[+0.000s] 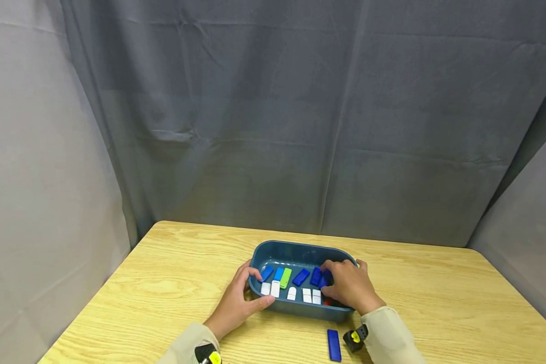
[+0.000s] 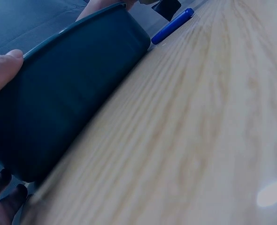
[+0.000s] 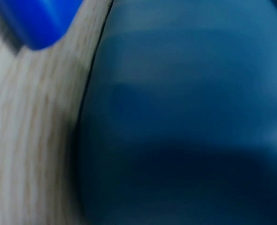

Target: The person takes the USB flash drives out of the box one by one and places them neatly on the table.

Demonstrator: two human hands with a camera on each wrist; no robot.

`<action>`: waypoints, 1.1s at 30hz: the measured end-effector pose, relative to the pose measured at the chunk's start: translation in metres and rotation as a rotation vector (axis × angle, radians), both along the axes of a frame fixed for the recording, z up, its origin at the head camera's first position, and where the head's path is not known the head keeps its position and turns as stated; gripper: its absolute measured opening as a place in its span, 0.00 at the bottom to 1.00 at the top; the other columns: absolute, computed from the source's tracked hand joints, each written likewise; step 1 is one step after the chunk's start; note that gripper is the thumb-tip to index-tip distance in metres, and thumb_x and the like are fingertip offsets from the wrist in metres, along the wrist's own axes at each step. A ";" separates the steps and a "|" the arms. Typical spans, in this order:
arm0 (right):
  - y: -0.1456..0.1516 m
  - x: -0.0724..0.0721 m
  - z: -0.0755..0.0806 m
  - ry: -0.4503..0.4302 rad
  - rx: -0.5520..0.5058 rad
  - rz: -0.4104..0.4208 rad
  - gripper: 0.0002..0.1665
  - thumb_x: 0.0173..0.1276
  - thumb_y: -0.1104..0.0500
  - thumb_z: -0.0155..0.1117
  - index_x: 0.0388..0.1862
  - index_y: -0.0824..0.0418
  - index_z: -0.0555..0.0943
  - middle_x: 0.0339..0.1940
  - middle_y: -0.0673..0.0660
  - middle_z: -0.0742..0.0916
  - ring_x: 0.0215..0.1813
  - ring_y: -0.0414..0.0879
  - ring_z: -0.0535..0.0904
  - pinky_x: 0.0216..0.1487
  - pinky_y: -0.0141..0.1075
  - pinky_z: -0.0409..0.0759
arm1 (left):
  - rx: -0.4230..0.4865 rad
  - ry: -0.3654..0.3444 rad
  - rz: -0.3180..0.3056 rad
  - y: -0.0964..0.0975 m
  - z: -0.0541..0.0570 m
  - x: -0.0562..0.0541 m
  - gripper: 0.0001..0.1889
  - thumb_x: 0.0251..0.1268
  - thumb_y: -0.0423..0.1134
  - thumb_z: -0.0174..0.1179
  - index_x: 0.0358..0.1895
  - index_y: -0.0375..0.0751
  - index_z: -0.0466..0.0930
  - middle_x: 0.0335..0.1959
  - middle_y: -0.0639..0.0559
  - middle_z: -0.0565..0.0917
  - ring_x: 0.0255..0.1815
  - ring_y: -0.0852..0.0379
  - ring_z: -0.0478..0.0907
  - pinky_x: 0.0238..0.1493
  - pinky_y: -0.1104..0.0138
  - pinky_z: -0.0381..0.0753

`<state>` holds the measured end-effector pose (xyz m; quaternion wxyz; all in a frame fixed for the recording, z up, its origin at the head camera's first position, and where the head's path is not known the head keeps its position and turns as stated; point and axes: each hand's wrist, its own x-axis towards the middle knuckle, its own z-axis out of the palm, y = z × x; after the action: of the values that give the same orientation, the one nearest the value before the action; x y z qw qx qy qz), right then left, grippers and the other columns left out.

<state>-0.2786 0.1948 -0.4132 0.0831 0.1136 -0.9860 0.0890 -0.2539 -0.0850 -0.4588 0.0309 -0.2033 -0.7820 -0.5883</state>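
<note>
A dark teal plastic bin (image 1: 300, 314) stands on the table. My left hand (image 1: 237, 299) grips its left end, with the thumb on the front rim. In the left wrist view that thumb (image 2: 4, 70) lies over the rim. My right hand (image 1: 349, 284) reaches over the right end into the bin, its thumb and fingertips around a dark blue rectangular piece (image 1: 326, 279), which is partly hidden. Small flat pieces lie inside: a green one (image 1: 285, 278), a dark blue one (image 1: 301, 276), a lighter blue one (image 1: 267, 273) and several white ones (image 1: 275, 288). Something red (image 1: 326, 303) shows under the right hand.
One long blue piece (image 1: 334, 345) lies on the wooden table (image 1: 182, 283) in front of the bin, near the right wrist's black camera (image 1: 355, 338). A grey curtain (image 1: 264, 126) hangs behind the table, with pale cloth (image 1: 45, 177) at the sides.
</note>
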 end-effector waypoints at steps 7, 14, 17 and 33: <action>0.002 -0.005 -0.001 0.019 -0.082 0.006 0.23 0.51 0.50 0.76 0.47 0.55 0.83 0.43 0.56 0.87 0.51 0.57 0.80 0.61 0.71 0.53 | -0.010 0.028 0.020 -0.001 -0.013 -0.012 0.22 0.54 0.45 0.71 0.46 0.48 0.69 0.75 0.49 0.54 0.67 0.42 0.66 0.67 0.47 0.65; 0.006 -0.004 0.009 0.003 -0.250 0.062 0.24 0.54 0.56 0.75 0.51 0.57 0.81 0.48 0.60 0.86 0.55 0.61 0.78 0.61 0.72 0.44 | -0.022 0.025 0.047 -0.004 -0.014 -0.017 0.23 0.53 0.48 0.72 0.46 0.46 0.69 0.76 0.48 0.55 0.69 0.42 0.64 0.67 0.46 0.64; 0.009 -0.001 0.017 0.006 -0.263 0.073 0.24 0.55 0.57 0.74 0.52 0.58 0.80 0.48 0.60 0.86 0.54 0.61 0.79 0.61 0.71 0.46 | -0.021 0.026 0.059 -0.003 -0.007 -0.017 0.23 0.54 0.46 0.71 0.45 0.44 0.69 0.76 0.45 0.54 0.70 0.39 0.62 0.67 0.45 0.63; 0.004 0.039 0.046 0.038 -0.239 0.207 0.23 0.52 0.56 0.77 0.48 0.54 0.82 0.48 0.50 0.86 0.55 0.55 0.79 0.63 0.68 0.47 | -0.055 0.055 0.094 0.000 -0.017 -0.052 0.28 0.52 0.56 0.70 0.48 0.44 0.69 0.75 0.45 0.54 0.71 0.41 0.59 0.68 0.46 0.63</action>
<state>-0.2395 0.1985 -0.3674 0.1049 0.2056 -0.9498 0.2114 -0.3064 -0.0850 -0.4760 0.0743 -0.1831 -0.8055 -0.5587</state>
